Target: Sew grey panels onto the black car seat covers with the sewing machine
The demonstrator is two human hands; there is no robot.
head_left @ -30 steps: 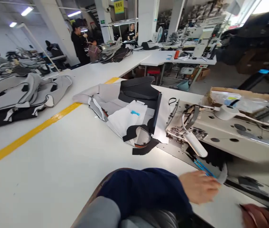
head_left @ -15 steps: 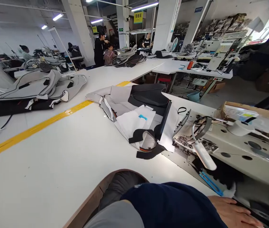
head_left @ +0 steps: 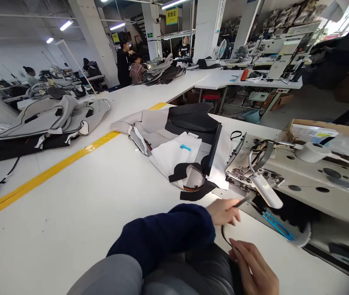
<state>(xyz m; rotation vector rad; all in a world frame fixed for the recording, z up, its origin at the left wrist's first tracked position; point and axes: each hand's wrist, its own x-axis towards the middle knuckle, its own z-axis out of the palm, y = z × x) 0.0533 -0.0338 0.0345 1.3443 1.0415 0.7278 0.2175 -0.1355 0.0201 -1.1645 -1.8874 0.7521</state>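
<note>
My left hand (head_left: 223,211), in a navy sleeve, pinches a narrow black strip (head_left: 224,235) over the table's front edge. One end of the strip sticks out past its fingers toward the sewing machine (head_left: 303,176). Below and to the right, my right hand (head_left: 254,264) closes its thumb and fingers on the strip's lower part. The strip bends in a short curve between both hands. Just beyond the left hand lies a grey and black sewn cover (head_left: 152,123) with white backing pieces, close to the machine's needle area. A lamp (head_left: 266,190) lights that spot.
Blue thread snips (head_left: 277,225) lie by the machine bed. A pile of grey covers (head_left: 54,116) rests at the left, beyond yellow tape (head_left: 69,160) on the white table (head_left: 69,229). An open carton (head_left: 315,131) stands behind the machine. Several people work in the background.
Earlier a single hand lay at the lower right beside the machine. Now both hands are in front of me with the black strip between them. The view has shifted slightly; the cover stays put.
</note>
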